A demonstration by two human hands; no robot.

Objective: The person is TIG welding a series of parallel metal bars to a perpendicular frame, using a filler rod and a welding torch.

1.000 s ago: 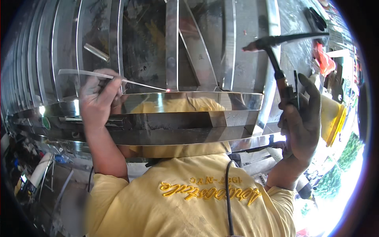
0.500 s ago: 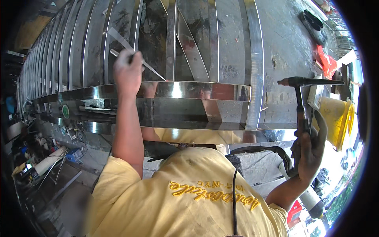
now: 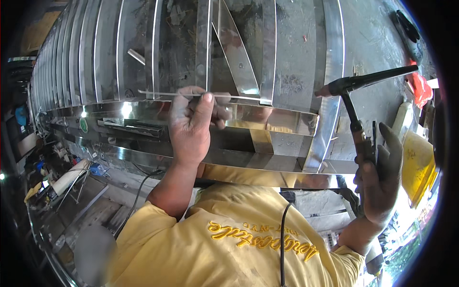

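My left hand (image 3: pixel 193 122) pinches a thin welding rod (image 3: pixel 160 93) between thumb and fingers. The rod lies nearly level across the view, just over the front rail (image 3: pixel 294 122) of a polished metal frame, and its right end reaches toward an upright bar's foot. Out to the right, my right hand (image 3: pixel 377 186) grips the handle of a black welding torch (image 3: pixel 352 109). The torch's pinkish nozzle points left, above the frame's right-hand end bar (image 3: pixel 330 71). Both hands are smudged dark.
Shiny parallel bars (image 3: pixel 98 52) run away to the far left over a dark, stained work surface (image 3: pixel 291 57). A short metal tube (image 3: pixel 136 56) lies among them. A yellow bucket (image 3: pixel 417 162), a red bag (image 3: pixel 420 88) and a dark shoe (image 3: pixel 406 28) stand at the right.
My left hand has moved right and nearer, and the rod has swung from a slant to nearly level. The torch has tilted slightly in my right hand. The whole view has shifted.
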